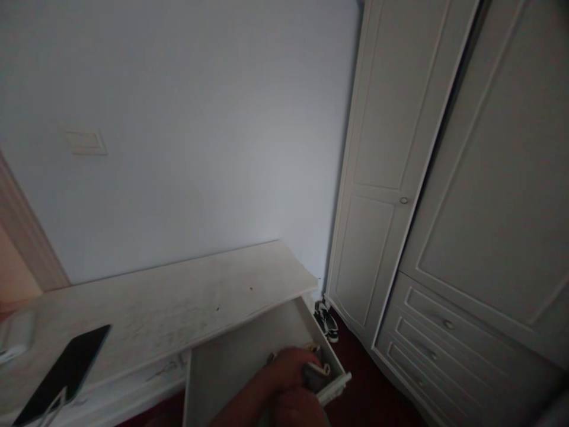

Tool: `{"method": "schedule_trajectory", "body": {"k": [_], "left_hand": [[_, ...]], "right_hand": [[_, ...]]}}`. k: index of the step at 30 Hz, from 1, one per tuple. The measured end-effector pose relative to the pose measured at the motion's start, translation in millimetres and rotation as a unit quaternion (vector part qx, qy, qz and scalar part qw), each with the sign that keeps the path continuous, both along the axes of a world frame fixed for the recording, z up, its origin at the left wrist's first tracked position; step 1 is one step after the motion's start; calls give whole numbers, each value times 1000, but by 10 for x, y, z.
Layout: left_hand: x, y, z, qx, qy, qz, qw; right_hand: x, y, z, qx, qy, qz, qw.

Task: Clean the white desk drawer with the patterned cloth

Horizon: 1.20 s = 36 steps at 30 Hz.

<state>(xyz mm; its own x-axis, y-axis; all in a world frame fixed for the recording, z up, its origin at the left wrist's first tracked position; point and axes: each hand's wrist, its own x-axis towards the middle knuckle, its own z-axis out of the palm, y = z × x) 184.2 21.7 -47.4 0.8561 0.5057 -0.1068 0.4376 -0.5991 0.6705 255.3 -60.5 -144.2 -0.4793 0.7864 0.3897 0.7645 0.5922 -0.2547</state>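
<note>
Both my hands are low in the view, over the right part of a pulled-out white drawer (pixel 253 341). A dark grey folded cloth item (pixel 315 378) with a pale edge lies at the fingers. My left hand (pixel 293 365) reaches across from the lower left and appears closed on this cloth, its fingertips mostly hidden. Just below it, my right hand (pixel 297 408) is blurred and partly overlapped, so its fingers cannot be made out. More small dark and pale pieces (pixel 315 350) sit in the drawer's right corner behind the hands.
A long white cabinet top (pixel 178 296) runs along the wall, with a black flat tablet-like device (pixel 66 367) and a pale cable (pixel 56 406) at left. Dark shoes (pixel 328 323) stand on the red floor (pixel 364 385). A white wardrobe (pixel 386 148) fills the right side.
</note>
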Motion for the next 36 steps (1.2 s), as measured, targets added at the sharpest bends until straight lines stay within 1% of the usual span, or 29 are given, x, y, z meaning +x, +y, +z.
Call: {"method": "schedule_trajectory", "body": {"k": [1, 2, 3, 5, 8, 10, 11, 13, 15, 17, 19, 21, 22, 23, 24, 25, 26, 27, 28, 30, 31, 33, 36], "left_hand": [[-46, 16, 20, -5, 6, -4, 1000], [-105, 27, 51, -11, 11, -8, 1000], [-181, 28, 88, -16, 16, -14, 1000], [-391, -5, 172, -24, 23, -20, 999], [-851, -136, 305, -27, 44, -9, 999], [-1203, -257, 408, -29, 73, 8, 997], [-1365, -321, 468, -30, 88, 15, 996], [-1615, -446, 605, -20, 110, 26, 993], [-1728, -559, 761, 22, 149, 50, 987], [-1724, -655, 945, 62, 188, 74, 977], [-1687, -744, 1152, 66, 181, 91, 977], [-1702, -840, 1342, 34, 127, 115, 985], [-1744, -894, 1407, 6, 108, 119, 987], [-1808, -951, 1440, -2, 98, 140, 985], [-1886, -1012, 1434, 7, 111, 170, 979], [-1971, -1077, 1390, 30, 141, 206, 968], [-2052, -1144, 1311, 49, 177, 232, 955], [-2118, -1212, 1208, 57, 202, 260, 943], [-2158, -1281, 1091, 55, 215, 275, 936], [-2126, -1415, 866, 83, 229, 300, 922], [-2041, -1476, 775, 105, 232, 305, 918], [-1725, -1576, 654, 153, 230, 294, 915], [-991, -1624, 599, 210, 207, 265, 918]], "right_hand": [[14, -28, 25, 7, 7, 0, 1000], [38, -78, 93, 10, 15, -1, 1000], [69, -144, 203, 9, 31, -2, 999], [135, -298, 506, -6, 94, 5, 996], [195, -455, 972, -42, 171, -2, 984], [190, -465, 1162, -61, 213, -11, 975], [176, -448, 1212, -70, 234, -14, 970], [144, -396, 1245, -88, 276, -18, 957], [141, -349, 1236, -103, 312, -18, 944], [210, -319, 1233, -101, 316, -24, 943], [361, -302, 1256, -75, 275, -47, 957], [563, -284, 1292, -38, 206, -97, 973], [664, -272, 1306, -22, 171, -125, 977], [753, -258, 1313, -11, 140, -151, 979], [825, -244, 1312, -6, 112, -170, 979], [873, -232, 1302, -4, 85, -182, 980], [899, -222, 1285, -4, 59, -186, 981], [902, -217, 1264, -5, 38, -183, 982], [888, -216, 1243, -7, 21, -178, 984], [831, -223, 1210, -7, 5, -171, 985], [802, -227, 1200, -8, 2, -169, 986], [767, -224, 1190, -12, -2, -169, 985], [817, -179, 1177, -22, 21, -153, 988]]}}
